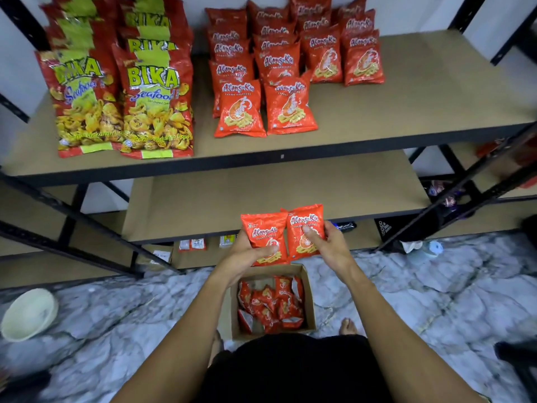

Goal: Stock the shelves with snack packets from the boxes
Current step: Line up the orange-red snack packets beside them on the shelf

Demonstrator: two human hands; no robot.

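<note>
My left hand grips a small red prawn cracker packet from below, thumb across its front. Beside it, my right hand holds a second red packet, thumb on its face. Both packets are upright in front of the lower shelf's edge, above an open cardboard box on the floor with several more red packets inside. On the upper shelf stand rows of the same red packets and, to their left, large red and yellow seafood snack bags.
The lower shelf board is bare. Black metal shelf posts slant at right and left. A pale bowl lies on the marble floor at left. Small boxes and a dark bag sit under the shelving.
</note>
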